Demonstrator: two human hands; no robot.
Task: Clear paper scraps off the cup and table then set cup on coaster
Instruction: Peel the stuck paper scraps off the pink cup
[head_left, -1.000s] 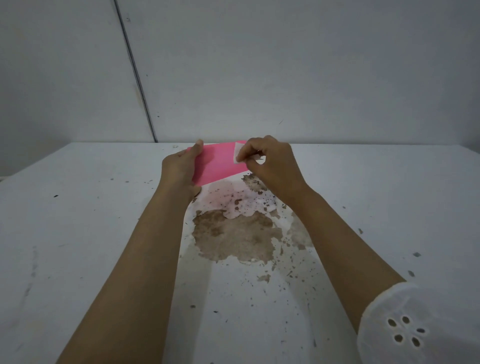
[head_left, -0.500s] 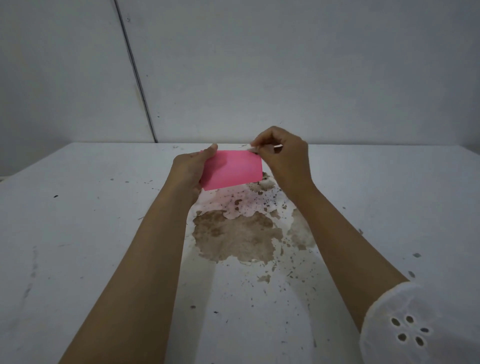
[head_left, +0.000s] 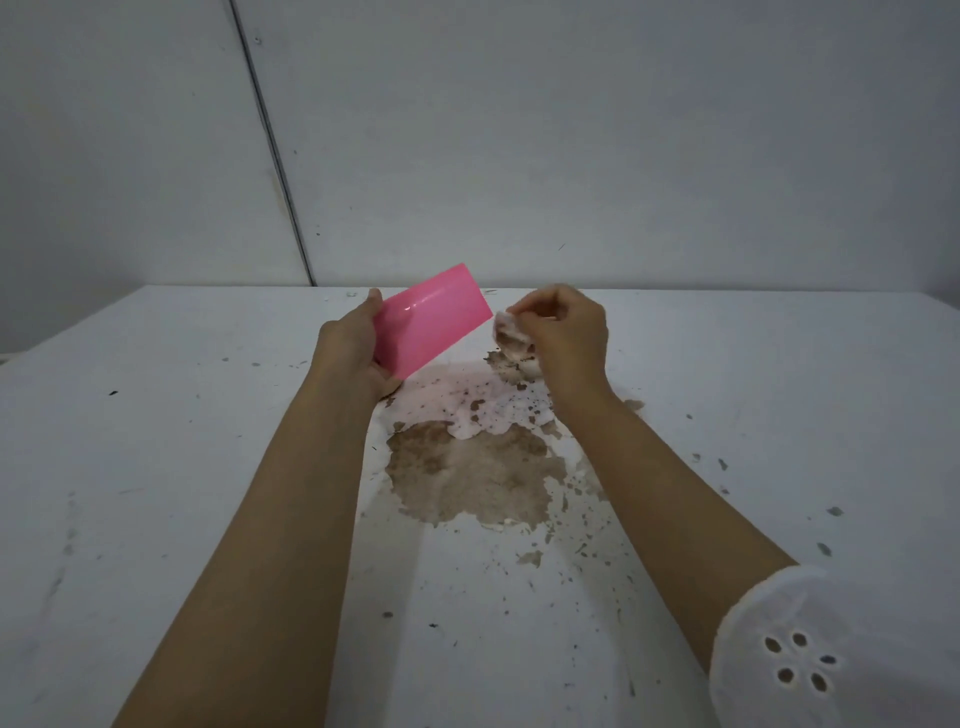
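Observation:
A pink plastic cup (head_left: 428, 319) is held tilted on its side above the far middle of the white table (head_left: 156, 467), with my left hand (head_left: 353, 351) gripping its lower end. To its right, my right hand (head_left: 563, 332) pinches a crumpled whitish paper scrap (head_left: 506, 332) between its fingertips, a little apart from the cup's upper end. No coaster is in view.
A large brown patch of worn paint (head_left: 467, 473) and many small dark flecks mark the table between my forearms. A grey wall (head_left: 571, 130) rises right behind the table's far edge. My white sleeve (head_left: 795, 654) shows at the bottom right.
My right hand has pulled the paper scrap off the cup and moved right, away from it. My left hand has tilted the cup so its far end points up and right.

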